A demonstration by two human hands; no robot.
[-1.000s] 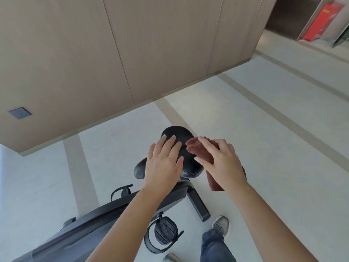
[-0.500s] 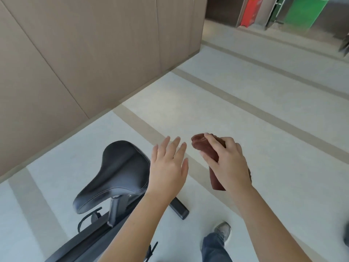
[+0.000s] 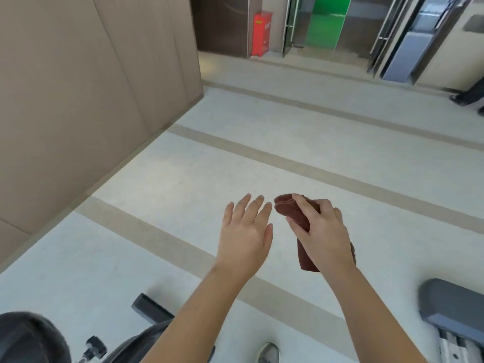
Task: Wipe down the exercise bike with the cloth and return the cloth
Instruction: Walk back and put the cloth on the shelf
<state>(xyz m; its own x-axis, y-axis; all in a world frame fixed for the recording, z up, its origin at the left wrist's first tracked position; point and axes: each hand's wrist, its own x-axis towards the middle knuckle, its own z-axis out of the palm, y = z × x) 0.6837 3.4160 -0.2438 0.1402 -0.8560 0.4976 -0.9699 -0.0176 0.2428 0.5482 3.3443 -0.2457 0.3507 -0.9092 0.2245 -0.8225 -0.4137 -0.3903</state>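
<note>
My right hand [image 3: 324, 234] grips a dark red-brown cloth [image 3: 289, 208], whose folded end sticks out past the fingers and whose tail hangs below the palm. Beside it, my left hand [image 3: 245, 237] is held flat with fingers spread and nothing in it, over bare floor. The exercise bike sits at the bottom left: its black saddle [image 3: 28, 336] is cut off by the frame corner, and part of its dark base bar [image 3: 150, 309] shows on the floor. Both hands are well away from the bike.
A tan panelled wall [image 3: 86, 82] runs along the left. A grey padded bench end [image 3: 453, 307] sits at the lower right. Far back stand a red cabinet [image 3: 260, 34], a green panel [image 3: 327, 22] and metal door frames. My shoe [image 3: 267, 352] shows at the bottom.
The view has swung right, away from the bike, so the saddle slid to the bottom-left corner. My left hand came off the saddle; my right hand still holds the cloth.
</note>
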